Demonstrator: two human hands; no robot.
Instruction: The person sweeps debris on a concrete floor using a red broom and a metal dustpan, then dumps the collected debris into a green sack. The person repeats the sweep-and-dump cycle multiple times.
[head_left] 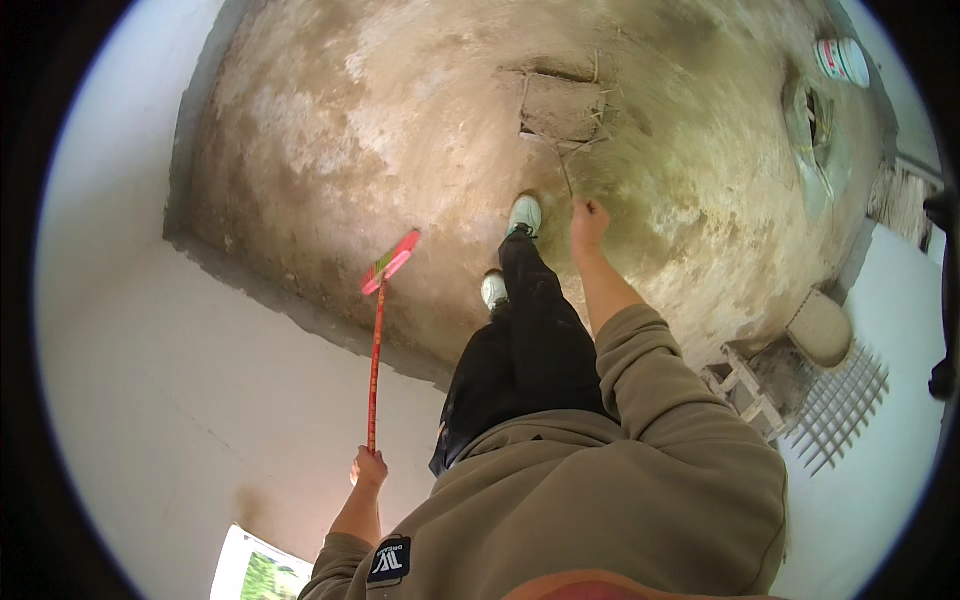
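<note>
Holding 2 tools: left hand (369,467) closed around the red stick of the broom (375,370), right hand (589,222) gripping the thin handle of the dustpan (563,106). Dustpan is far of the shoes (525,215); broom head (391,262) is left of them, well apart from it. To do this well I'd keep the dustpan level, lip flat to the floor (330,150), bring the broom across to it and use short, low strokes; floor looks rough, so loose dirt could scatter. Containers: dustpan looks dusty, can't tell load from stain; white bucket (842,62) far right, contents not visible; clear plastic bag (822,155) on its near side, something dark inside, can't tell what
</note>
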